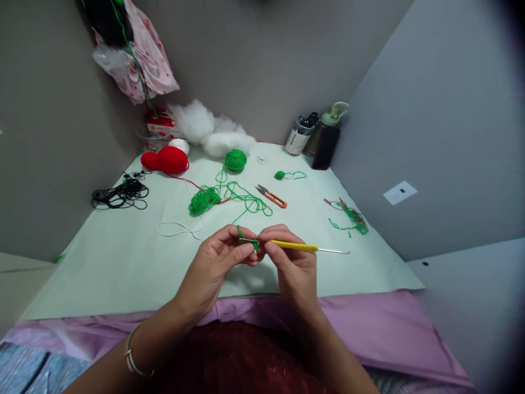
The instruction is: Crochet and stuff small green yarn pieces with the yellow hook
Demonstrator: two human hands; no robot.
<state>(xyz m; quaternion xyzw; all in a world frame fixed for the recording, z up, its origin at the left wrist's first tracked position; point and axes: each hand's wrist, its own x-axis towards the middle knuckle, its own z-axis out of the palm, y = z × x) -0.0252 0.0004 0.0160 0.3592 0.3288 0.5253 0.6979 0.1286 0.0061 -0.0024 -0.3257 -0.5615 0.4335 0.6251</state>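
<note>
My left hand pinches a small piece of green crochet work, mostly hidden by the fingers. A strand of green yarn passes over the left index finger and runs to the loose yarn on the table. My right hand grips a crochet hook by its yellow handle. One metal end of the hook lies at the green stitches between both hands; the other sticks out to the right. Beyond the hands are a tangled green yarn bundle, a green yarn ball and orange-handled thread snips.
Black cord and a red crocheted piece lie at left. White stuffing is heaped at the back. A pen cup, a bottle and a phone stand back right. Yarn scraps lie at right.
</note>
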